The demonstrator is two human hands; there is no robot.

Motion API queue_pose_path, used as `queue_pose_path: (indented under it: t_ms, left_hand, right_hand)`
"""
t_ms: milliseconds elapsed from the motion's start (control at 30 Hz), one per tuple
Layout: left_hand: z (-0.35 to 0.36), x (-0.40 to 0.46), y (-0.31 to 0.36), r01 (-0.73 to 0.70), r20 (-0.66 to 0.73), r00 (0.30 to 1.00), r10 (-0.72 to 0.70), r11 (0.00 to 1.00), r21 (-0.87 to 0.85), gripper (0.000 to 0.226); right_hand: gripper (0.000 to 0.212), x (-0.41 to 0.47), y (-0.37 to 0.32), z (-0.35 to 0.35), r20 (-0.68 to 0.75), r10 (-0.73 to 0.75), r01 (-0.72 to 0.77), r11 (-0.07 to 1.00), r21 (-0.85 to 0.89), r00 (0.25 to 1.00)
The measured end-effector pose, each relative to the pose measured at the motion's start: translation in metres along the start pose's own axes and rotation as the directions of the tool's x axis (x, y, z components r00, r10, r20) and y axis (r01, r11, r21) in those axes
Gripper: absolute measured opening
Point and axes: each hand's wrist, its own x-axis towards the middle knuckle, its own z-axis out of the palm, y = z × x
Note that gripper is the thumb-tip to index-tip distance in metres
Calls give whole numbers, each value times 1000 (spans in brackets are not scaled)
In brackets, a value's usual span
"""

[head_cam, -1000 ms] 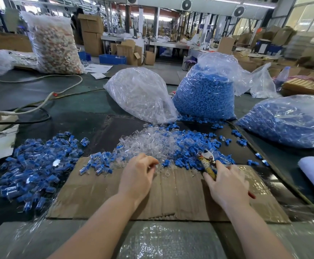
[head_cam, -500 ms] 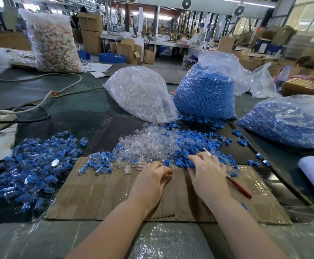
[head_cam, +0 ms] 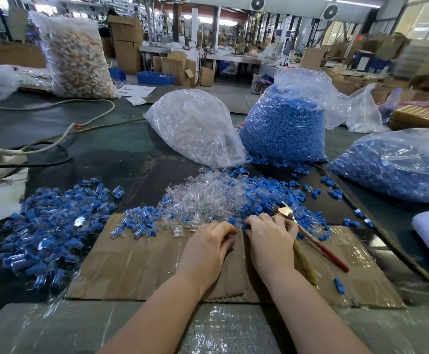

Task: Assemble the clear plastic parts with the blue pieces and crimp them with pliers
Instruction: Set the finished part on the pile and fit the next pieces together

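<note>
**Head view: assembly under way, large stock outstanding**

Head view findings, from the fingers outward. The left hand [head_cam: 207,247] has its fingers curled together at the near edge of the mixed heap; what they pinch is hidden, presumably a clear part. The right hand [head_cam: 268,238] has fingers curled onto a blue piece [head_cam: 246,226] at its tips. The pliers [head_cam: 310,238] lie along the cardboard sheet [head_cam: 131,264] at the right hand's 3 o'clock, partly under it; I cannot tell whether it grips them.

Loose clear plastic parts [head_cam: 203,195] and blue pieces [head_cam: 267,198] lie heaped at 12 o'clock. A finished pile [head_cam: 52,223] of joined units sits at 9 o'clock on the worktop [head_cam: 106,149].

Judgement: a fair batch is done; the loose heap and three stocked bags [head_cam: 282,129] at 12 to 2 o'clock remain. The current unit is not yet crimped.
</note>
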Motion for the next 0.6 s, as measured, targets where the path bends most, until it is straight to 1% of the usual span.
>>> queue_pose_path:
  t_ms: [233, 333, 433, 600]
  left_hand:
    - [-1, -2, 1, 2, -17, 1000, -2, 1000, -3, 23]
    - [-1, -3, 0, 16, -70, 997, -16, 1000, 1, 29]
    - [-1, -6, 0, 58, -123, 991, -55, 998, 20, 29]
    - [-3, -9, 1, 26, -105, 994, -20, 998, 62, 23]
  right_hand:
    - [17, -12, -2, 7, -86, 29, -25, 999, 45, 996]
    - [13, -16, -2, 8, -129, 33, -23, 997, 79, 991]
    - [16, -19, -2, 10, -149, 23, -9, 995, 95, 989]
    - [18, -21, -3, 9, -137, 12, 2, 995, 100, 991]
